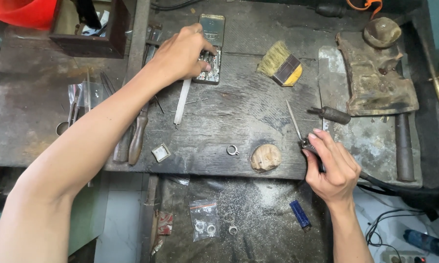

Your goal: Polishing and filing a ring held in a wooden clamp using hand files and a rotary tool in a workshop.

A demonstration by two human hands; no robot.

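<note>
Nearest, the right hand [332, 168] is clamped on a thin pointed tool [294, 122], its tip aimed away over the dark counter [248, 107]. Just left of that hand sit a rounded wooden peg [265, 157] and a small metal ring [232, 150]. Farther off, the left hand [180, 53] reaches into an open metal tin [210, 46], fingers curled among its contents; whether they grip anything cannot be told. A brush [281, 65] lies right of it.

open metal tin [210, 58], thin pointed tool [294, 122] tilted
</note>
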